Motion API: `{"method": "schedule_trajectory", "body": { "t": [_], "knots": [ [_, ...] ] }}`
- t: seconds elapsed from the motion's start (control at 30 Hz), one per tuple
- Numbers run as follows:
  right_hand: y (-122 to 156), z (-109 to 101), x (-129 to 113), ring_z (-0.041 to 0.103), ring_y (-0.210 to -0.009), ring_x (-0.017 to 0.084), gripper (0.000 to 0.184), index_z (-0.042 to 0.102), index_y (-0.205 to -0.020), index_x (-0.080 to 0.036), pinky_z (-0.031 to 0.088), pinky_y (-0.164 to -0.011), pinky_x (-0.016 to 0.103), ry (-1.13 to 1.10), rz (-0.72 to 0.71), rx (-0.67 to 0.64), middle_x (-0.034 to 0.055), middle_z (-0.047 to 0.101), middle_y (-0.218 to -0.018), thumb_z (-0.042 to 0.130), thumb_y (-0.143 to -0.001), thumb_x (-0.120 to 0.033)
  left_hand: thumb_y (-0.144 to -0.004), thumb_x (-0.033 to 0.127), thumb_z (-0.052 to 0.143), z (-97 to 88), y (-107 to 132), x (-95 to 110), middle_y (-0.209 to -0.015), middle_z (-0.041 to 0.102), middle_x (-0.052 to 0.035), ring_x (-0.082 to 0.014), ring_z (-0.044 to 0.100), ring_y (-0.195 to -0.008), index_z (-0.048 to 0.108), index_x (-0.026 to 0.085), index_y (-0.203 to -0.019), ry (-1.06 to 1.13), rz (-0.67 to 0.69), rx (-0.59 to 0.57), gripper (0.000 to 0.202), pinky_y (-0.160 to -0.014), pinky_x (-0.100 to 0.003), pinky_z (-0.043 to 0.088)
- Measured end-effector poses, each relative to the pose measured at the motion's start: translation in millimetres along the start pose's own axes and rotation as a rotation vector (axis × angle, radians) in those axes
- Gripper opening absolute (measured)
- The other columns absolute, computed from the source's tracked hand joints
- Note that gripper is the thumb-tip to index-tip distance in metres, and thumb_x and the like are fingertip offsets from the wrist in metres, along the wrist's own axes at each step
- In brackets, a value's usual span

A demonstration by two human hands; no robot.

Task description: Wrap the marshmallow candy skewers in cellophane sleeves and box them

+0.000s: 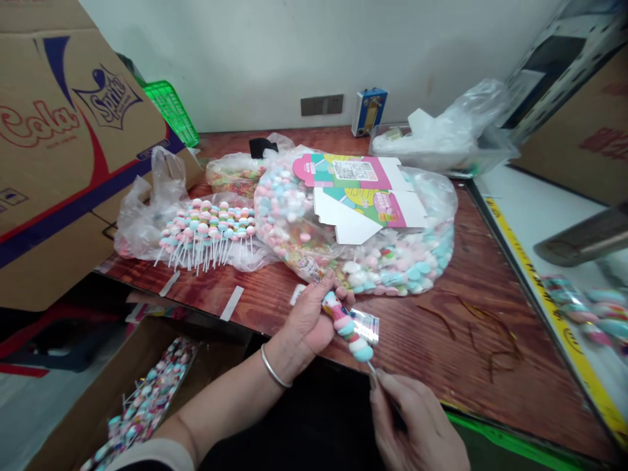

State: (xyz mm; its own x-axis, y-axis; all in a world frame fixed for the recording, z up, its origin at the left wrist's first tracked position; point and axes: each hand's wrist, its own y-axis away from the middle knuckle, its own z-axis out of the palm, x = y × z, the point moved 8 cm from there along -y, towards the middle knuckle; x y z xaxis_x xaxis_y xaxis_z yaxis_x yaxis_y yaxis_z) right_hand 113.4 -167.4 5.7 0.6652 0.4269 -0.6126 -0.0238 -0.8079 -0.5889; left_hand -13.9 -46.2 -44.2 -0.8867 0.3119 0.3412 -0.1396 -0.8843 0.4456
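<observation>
My left hand (307, 320), a silver bangle on its wrist, is closed around the top of a candy skewer (347, 327) and a clear plastic sleeve (366, 325). The skewer carries pink, white and blue marshmallow pieces. My right hand (415, 425) pinches the skewer's white stick at its lower end, near the table's front edge. Behind the hands lies a big clear bag of pastel candies (392, 261) with flat printed cartons (363, 196) on top. To the left, a row of finished candy skewers (209, 232) rests on a plastic bag.
A cola cardboard box (63, 144) stands at the left. Below the table, an open carton (142, 405) holds wrapped skewers. A green basket (171, 111), a blue box (369, 111) and a bin with plastic bags (441, 140) sit at the back. A white machine bed (564, 261) is on the right.
</observation>
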Motion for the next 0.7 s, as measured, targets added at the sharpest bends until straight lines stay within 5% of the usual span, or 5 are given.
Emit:
{"method": "schedule_trajectory", "body": {
  "t": [0.07, 0.27, 0.37, 0.47, 0.7],
  "knots": [
    [1, 4, 12, 0.061, -0.062, 0.013, 0.004, 0.065, -0.085, -0.023, 0.047, -0.063, 0.024, -0.089, 0.165, -0.088, -0.0012, 0.066, -0.071, 0.061, -0.085, -0.022, -0.075, 0.016, 0.076, 1.5, 1, -3, -0.065, 0.052, 0.0041, -0.0050, 0.051, -0.057, 0.056, 0.012, -0.072, 0.018, -0.012, -0.007, 0.020, -0.063, -0.021, 0.052],
    [29, 33, 50, 0.036, -0.046, 0.009, 0.035, 0.060, -0.072, -0.019, 0.029, -0.042, 0.021, -0.584, 0.853, -0.254, -0.0049, 0.041, -0.054, 0.057, -0.085, -0.051, -0.078, 0.016, 0.073, 9.3, 4, -9, -0.067, 0.055, 0.0037, -0.0035, 0.050, -0.053, 0.058, 0.012, -0.078, 0.031, -0.062, -0.071, 0.016, -0.061, -0.020, 0.051],
    [42, 50, 55, 0.029, -0.045, 0.007, 0.041, 0.058, -0.071, -0.018, 0.025, -0.041, 0.021, -0.833, 1.027, -0.270, -0.0065, 0.036, -0.053, 0.058, -0.082, -0.057, -0.076, 0.018, 0.076, 8.8, 4, -11, -0.067, 0.054, 0.0040, -0.0033, 0.050, -0.052, 0.057, 0.013, -0.078, 0.005, -0.059, -0.070, 0.019, -0.060, -0.019, 0.050],
    [35, 51, 51, 0.033, -0.046, 0.008, 0.038, 0.057, -0.070, -0.019, 0.029, -0.044, 0.021, -0.786, 0.933, -0.265, -0.0062, 0.038, -0.052, 0.058, -0.084, -0.054, -0.072, 0.023, 0.079, 6.7, 5, -17, -0.066, 0.054, 0.0047, -0.0031, 0.048, -0.050, 0.056, 0.013, -0.077, -0.023, -0.049, -0.049, 0.025, -0.059, -0.020, 0.050],
    [-7, 34, 36, 0.060, -0.068, 0.014, 0.017, 0.062, -0.081, -0.021, 0.044, -0.065, 0.023, -0.184, 0.401, -0.056, 0.0002, 0.065, -0.076, 0.054, -0.090, -0.033, -0.071, 0.031, 0.079, 8.5, 17, -52, -0.056, 0.049, 0.0048, -0.0053, 0.048, -0.051, 0.052, 0.014, -0.067, -0.159, -0.097, -0.081, 0.032, -0.057, -0.019, 0.046]
  ]
}}
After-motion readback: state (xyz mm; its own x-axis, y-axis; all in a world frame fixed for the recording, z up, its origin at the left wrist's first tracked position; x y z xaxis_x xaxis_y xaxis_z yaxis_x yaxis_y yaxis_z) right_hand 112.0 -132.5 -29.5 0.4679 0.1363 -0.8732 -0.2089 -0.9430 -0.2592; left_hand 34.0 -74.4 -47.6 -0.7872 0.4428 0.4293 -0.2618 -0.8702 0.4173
